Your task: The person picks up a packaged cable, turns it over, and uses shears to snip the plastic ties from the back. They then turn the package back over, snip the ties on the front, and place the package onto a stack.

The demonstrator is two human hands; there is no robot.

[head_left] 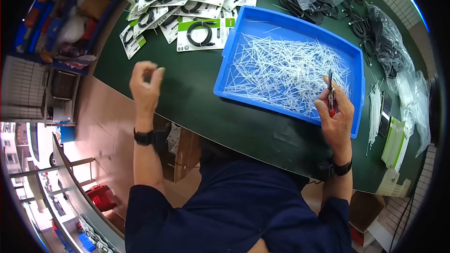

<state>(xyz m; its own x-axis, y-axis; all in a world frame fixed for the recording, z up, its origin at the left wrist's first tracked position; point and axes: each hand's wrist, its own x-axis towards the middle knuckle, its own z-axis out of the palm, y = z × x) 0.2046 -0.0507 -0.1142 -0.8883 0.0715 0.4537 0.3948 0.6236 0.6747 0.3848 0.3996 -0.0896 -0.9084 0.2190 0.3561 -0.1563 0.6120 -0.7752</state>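
My right hand [338, 118] is closed around a small pair of cutting pliers [331, 94] with dark jaws and a bit of red handle showing. It is over the right side of a blue tray [218, 82]. Inside the tray lies a loose heap of thin white plastic strips [290, 68], which look like cable ties or their cut-off ends. My left hand [146, 86] is raised at the table's left edge, its fingers bent and the thumb apart, with nothing visible in it. Packaged black cables [200, 35] on white and green cards are piled beyond it.
Black coiled cables [307, 4] and clear plastic bags [396, 47] lie along the far and right sides of the green table [187, 98]. A bundle of white cable ties [375, 112] and green-white cards [393, 145] rest right of the tray. A cardboard box [185, 154] stands below the table.
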